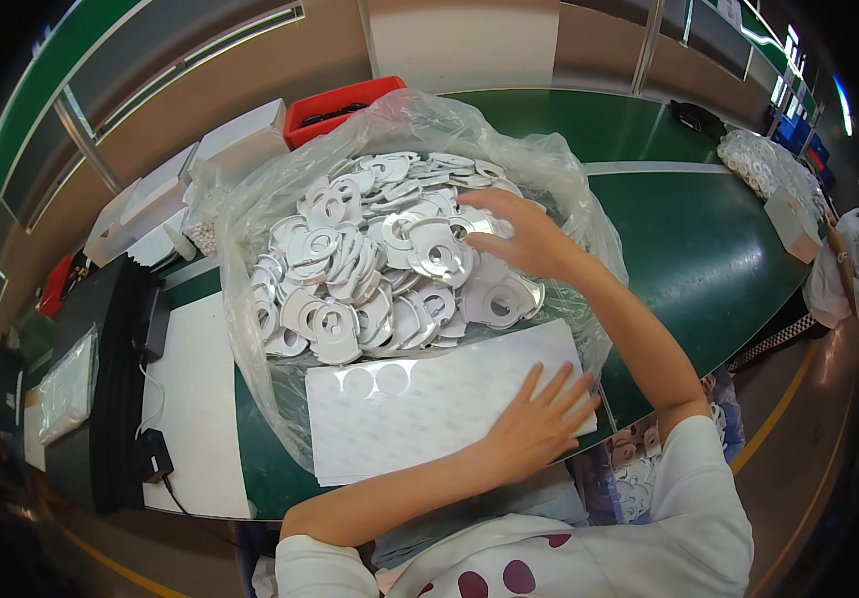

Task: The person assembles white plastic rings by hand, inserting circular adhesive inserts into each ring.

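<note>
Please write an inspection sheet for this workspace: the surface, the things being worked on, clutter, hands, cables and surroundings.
Surface: green table with a white mat at the left.
Job's things: clear plastic bag heaped with flat metal discs; white sheet in front of it, two round marks near its top edge.
Clutter: white boxes, red bin, black tray, a second pile of discs far right.
Hands: left hand flat on the sheet; right hand on the heap, fingers touching discs.
Cables: thin cable between two black adapters.
Surroundings: another person at the right edge; yellow floor line.
</note>
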Action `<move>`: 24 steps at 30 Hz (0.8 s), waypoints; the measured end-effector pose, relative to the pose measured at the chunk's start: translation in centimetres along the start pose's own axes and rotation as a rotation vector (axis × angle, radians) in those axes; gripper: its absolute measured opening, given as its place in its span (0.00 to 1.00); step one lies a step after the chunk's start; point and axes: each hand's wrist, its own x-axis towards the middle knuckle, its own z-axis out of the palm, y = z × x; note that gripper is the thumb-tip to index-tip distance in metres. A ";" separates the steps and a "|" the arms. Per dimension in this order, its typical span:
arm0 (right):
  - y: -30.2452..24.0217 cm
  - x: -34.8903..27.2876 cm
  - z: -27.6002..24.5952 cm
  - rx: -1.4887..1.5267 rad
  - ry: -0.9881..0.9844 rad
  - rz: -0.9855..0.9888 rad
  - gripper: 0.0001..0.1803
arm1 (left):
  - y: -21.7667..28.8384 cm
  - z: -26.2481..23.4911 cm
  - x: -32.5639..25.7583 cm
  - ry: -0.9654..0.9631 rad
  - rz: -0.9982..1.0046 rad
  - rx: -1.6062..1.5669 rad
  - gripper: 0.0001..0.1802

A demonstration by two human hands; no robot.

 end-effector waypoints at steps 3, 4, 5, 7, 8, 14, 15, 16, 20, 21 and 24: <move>1.8 -3.5 -0.7 0.102 0.085 0.044 0.17 | -1.5 1.0 1.0 0.020 -0.056 0.079 0.33; 2.4 -4.5 -1.0 0.152 0.080 0.152 0.13 | -1.9 1.0 1.2 0.021 -0.093 0.101 0.32; 3.4 -5.6 -0.9 0.155 0.080 0.157 0.13 | -2.0 1.2 1.4 0.023 -0.104 0.087 0.32; 5.3 -7.2 -0.5 0.225 0.200 0.249 0.08 | -2.6 1.8 1.8 0.011 -0.063 0.053 0.32; 5.9 -7.7 -0.7 0.228 0.201 0.257 0.08 | -3.0 2.0 2.1 0.003 -0.021 0.022 0.32; 7.6 -9.2 -3.4 0.305 -0.057 0.389 0.08 | -10.2 0.0 5.3 0.204 -0.200 -0.017 0.29; 7.7 -9.3 -3.5 0.264 -0.169 0.336 0.08 | -11.7 -0.1 5.2 0.199 -0.237 0.117 0.28; 7.7 -9.4 -3.6 0.222 -0.280 0.278 0.08 | -12.9 0.0 4.9 0.242 -0.247 0.151 0.26; 7.1 -9.5 -4.0 0.208 -0.407 0.344 0.07 | -14.9 -1.1 4.9 0.302 -0.281 0.342 0.23; 7.2 -9.6 -4.0 0.176 -0.427 0.332 0.08 | -15.0 -1.8 4.7 0.269 -0.301 0.392 0.21; 7.5 -9.9 -4.1 0.146 -0.453 0.323 0.08 | -15.6 -2.9 4.1 0.292 -0.335 0.606 0.22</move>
